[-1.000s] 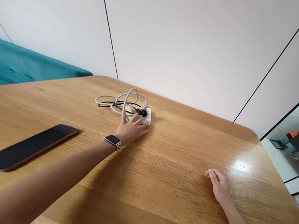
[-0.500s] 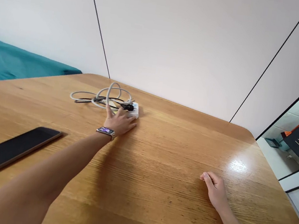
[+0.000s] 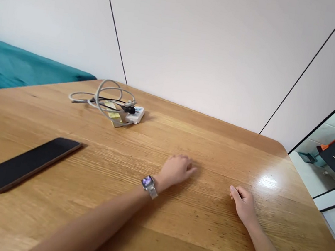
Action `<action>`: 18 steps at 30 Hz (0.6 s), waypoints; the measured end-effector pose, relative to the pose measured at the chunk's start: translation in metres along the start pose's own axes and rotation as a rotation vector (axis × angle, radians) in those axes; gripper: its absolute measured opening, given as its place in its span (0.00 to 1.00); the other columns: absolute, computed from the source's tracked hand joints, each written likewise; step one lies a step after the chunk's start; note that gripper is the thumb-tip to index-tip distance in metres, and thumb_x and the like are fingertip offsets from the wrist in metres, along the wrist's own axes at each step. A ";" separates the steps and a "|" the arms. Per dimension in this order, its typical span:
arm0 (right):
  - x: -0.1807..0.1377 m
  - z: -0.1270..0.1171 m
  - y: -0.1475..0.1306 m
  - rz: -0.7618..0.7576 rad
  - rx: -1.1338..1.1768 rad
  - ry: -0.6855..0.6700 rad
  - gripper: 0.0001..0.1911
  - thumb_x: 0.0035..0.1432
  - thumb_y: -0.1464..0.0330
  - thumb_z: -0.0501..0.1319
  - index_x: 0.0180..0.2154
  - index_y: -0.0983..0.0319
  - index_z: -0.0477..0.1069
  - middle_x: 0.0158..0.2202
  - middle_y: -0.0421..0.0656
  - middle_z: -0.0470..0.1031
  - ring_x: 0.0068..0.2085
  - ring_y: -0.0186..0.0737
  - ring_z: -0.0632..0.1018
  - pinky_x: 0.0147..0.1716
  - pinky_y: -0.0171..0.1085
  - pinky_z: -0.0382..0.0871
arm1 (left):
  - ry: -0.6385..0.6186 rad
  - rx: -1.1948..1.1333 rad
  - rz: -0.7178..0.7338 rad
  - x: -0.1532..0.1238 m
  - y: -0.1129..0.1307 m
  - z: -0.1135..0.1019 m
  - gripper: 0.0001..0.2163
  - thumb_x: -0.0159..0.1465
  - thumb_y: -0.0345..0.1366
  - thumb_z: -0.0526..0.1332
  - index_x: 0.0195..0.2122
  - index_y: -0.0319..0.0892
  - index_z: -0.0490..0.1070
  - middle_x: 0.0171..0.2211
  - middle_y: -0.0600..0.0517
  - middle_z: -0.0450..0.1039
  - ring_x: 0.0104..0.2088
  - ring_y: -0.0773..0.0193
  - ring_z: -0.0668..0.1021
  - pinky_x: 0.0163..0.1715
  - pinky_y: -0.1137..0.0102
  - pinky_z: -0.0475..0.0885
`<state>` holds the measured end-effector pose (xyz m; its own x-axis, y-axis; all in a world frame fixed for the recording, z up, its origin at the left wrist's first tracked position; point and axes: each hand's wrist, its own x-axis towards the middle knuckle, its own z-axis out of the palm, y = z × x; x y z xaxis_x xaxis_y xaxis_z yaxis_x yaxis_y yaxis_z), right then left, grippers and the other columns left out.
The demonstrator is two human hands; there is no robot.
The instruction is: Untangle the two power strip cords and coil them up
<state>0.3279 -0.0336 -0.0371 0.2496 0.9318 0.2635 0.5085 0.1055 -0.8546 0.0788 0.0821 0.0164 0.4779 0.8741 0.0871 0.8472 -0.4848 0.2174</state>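
Head camera: the left hand (image 3: 177, 170) is palm-down over the wooden table (image 3: 194, 238), its fingers loosely bent and the thumb apart, pointing towards the right hand; their undersides are hidden, so I cannot tell whether they hold anything or touch the wood. The right hand (image 3: 242, 204) is narrow, fingers folded in with the thumb over them. A stretch of tabletop gives room between the two hands, and more runs from the left fingertips to the far edge, beside the white wall (image 3: 199, 42). The table's right edge slants away past the right fingers, meeting the far edge at a rounded corner. Beyond the left fingers and to their left, well apart, lies the white power strip (image 3: 137, 115), a black plug (image 3: 130, 110) in it and a looped grey cable (image 3: 98, 95) beside it. A black-screened tablet (image 3: 20, 164) lies well left of the left fingers, nearer the viewer. A yellow label (image 3: 114, 114) by the strip is too small to read, as is the lit purple screen of the smartwatch (image 3: 147, 182) on the left wrist.
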 end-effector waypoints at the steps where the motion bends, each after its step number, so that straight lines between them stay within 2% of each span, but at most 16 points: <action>1: 0.001 0.000 -0.001 0.003 -0.001 0.005 0.25 0.57 0.51 0.56 0.17 0.60 0.62 0.16 0.37 0.60 0.22 0.34 0.63 0.24 0.35 0.55 | -0.029 -0.067 0.010 -0.009 0.016 0.007 0.15 0.64 0.45 0.53 0.33 0.42 0.74 0.36 0.46 0.76 0.37 0.57 0.76 0.36 0.66 0.66; 4: 0.001 0.002 -0.005 0.018 0.004 0.047 0.26 0.55 0.52 0.57 0.16 0.59 0.51 0.16 0.34 0.50 0.21 0.31 0.56 0.23 0.35 0.49 | -0.122 -0.162 0.026 -0.032 0.053 0.019 0.12 0.62 0.45 0.55 0.29 0.43 0.72 0.29 0.50 0.75 0.31 0.60 0.75 0.28 0.71 0.61; 8: -0.010 0.018 -0.016 0.065 0.125 0.108 0.28 0.51 0.51 0.60 0.16 0.58 0.46 0.16 0.33 0.46 0.21 0.30 0.53 0.22 0.34 0.46 | -0.198 -0.202 0.006 -0.049 0.077 0.023 0.17 0.61 0.46 0.55 0.20 0.42 0.66 0.20 0.53 0.68 0.25 0.64 0.71 0.24 0.71 0.55; 10: -0.020 0.029 -0.023 0.129 0.317 0.085 0.28 0.51 0.50 0.60 0.15 0.58 0.48 0.16 0.32 0.46 0.20 0.29 0.52 0.21 0.34 0.45 | -0.210 -0.227 0.031 -0.055 0.082 0.024 0.19 0.62 0.47 0.55 0.18 0.41 0.62 0.18 0.54 0.65 0.22 0.66 0.68 0.24 0.72 0.53; 14: -0.033 0.034 -0.034 0.366 0.933 -0.043 0.27 0.52 0.49 0.59 0.17 0.59 0.52 0.15 0.31 0.47 0.16 0.27 0.49 0.16 0.32 0.43 | -0.196 -0.228 0.126 -0.062 0.082 0.022 0.16 0.60 0.45 0.57 0.19 0.41 0.62 0.19 0.55 0.64 0.22 0.68 0.65 0.24 0.72 0.51; 16: -0.033 0.030 -0.036 0.425 1.150 -0.072 0.25 0.51 0.50 0.61 0.19 0.59 0.54 0.16 0.31 0.50 0.16 0.28 0.52 0.15 0.31 0.47 | -0.200 -0.257 0.173 -0.062 0.080 0.022 0.14 0.59 0.44 0.58 0.20 0.42 0.64 0.19 0.56 0.65 0.22 0.69 0.65 0.24 0.72 0.52; 18: -0.029 0.025 -0.036 0.441 1.233 -0.058 0.23 0.51 0.51 0.63 0.20 0.59 0.57 0.17 0.32 0.53 0.18 0.29 0.58 0.17 0.31 0.53 | -0.199 -0.303 0.225 -0.061 0.077 0.022 0.13 0.58 0.44 0.59 0.21 0.42 0.65 0.20 0.56 0.66 0.21 0.70 0.65 0.24 0.73 0.53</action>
<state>0.2820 -0.0556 -0.0244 0.1489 0.9796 -0.1347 -0.6971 0.0074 -0.7170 0.1200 -0.0097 0.0065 0.7038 0.7102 -0.0174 0.6241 -0.6064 0.4927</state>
